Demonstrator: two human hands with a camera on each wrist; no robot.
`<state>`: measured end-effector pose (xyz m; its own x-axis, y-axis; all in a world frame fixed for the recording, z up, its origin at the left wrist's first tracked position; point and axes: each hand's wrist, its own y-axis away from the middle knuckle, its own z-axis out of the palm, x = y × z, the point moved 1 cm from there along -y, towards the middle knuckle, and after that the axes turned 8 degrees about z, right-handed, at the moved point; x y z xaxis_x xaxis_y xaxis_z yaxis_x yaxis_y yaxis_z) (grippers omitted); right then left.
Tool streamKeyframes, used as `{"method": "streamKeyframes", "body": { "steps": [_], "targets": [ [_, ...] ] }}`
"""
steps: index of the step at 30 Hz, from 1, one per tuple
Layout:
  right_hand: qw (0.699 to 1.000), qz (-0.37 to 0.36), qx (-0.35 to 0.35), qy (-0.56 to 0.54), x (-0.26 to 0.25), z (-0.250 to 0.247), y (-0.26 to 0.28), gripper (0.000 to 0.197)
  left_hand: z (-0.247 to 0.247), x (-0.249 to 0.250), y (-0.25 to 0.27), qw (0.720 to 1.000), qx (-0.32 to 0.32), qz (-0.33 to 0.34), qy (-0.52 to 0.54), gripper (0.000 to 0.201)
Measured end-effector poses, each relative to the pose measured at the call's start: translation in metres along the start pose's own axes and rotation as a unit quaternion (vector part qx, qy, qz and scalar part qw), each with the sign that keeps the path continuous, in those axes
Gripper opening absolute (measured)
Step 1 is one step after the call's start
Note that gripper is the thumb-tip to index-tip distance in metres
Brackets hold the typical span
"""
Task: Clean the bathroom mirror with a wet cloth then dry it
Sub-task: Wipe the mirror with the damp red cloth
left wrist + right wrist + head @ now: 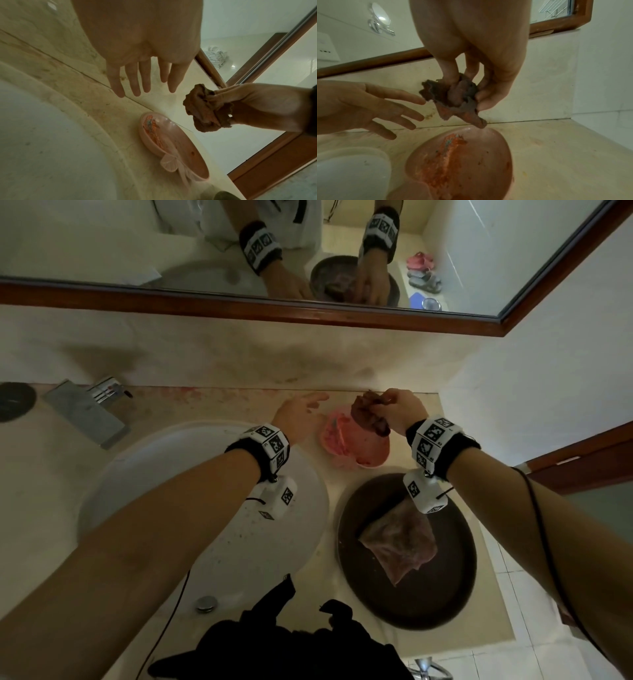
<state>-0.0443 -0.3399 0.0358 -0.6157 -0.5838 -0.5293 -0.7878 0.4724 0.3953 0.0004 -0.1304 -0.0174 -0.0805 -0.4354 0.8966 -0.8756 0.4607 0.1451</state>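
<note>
My right hand [390, 407] [228, 98] [471, 88] grips a bunched brown cloth [368, 414] [202, 109] [453, 100] in the air above a pink bowl [356, 445] [173, 147] [462, 162]. My left hand [301, 409] [145, 79] [373, 106] hovers just left of the cloth, fingers straight and spread, holding nothing. A second brownish cloth [400, 542] lies flat on a dark round tray [455, 583]. The wood-framed mirror [445, 241] [351, 40] hangs on the wall above the counter.
A white basin [144, 474] [42, 148] sits at the left, with a chrome tap [85, 409] behind it. The beige counter [329, 573] ends at a white wall on the right. A dark garment [291, 645] hangs at the bottom edge.
</note>
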Motion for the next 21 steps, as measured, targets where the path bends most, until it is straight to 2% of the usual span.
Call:
{"method": "streamKeyframes", "body": {
  "steps": [6, 12, 14, 17, 19, 21],
  "targets": [
    [0.993, -0.001, 0.037, 0.115, 0.01, 0.014, -0.013, 0.02, 0.013, -0.009, -0.005, 0.996, -0.045, -0.071, 0.0, 0.055],
    [0.994, 0.017, 0.013, 0.109, 0.022, 0.036, -0.025, 0.027, 0.026, -0.011, -0.012, 0.994, -0.063, -0.093, -0.014, 0.053],
    [0.993, -0.001, -0.003, 0.116, 0.022, 0.041, -0.029, 0.028, 0.028, -0.012, -0.015, 0.994, -0.055, -0.091, -0.014, 0.047],
    [0.987, -0.044, -0.03, 0.153, 0.023, 0.046, -0.033, 0.047, 0.03, -0.016, -0.017, 0.995, -0.043, -0.088, -0.008, 0.041],
    [0.979, -0.063, -0.042, 0.189, 0.023, 0.05, -0.033, 0.053, 0.032, -0.02, -0.017, 0.995, -0.038, -0.093, -0.01, 0.042],
    [0.972, -0.076, -0.043, 0.217, 0.022, 0.054, -0.032, 0.05, 0.034, -0.022, -0.017, 0.994, -0.029, -0.1, -0.011, 0.049]
  ]
}}
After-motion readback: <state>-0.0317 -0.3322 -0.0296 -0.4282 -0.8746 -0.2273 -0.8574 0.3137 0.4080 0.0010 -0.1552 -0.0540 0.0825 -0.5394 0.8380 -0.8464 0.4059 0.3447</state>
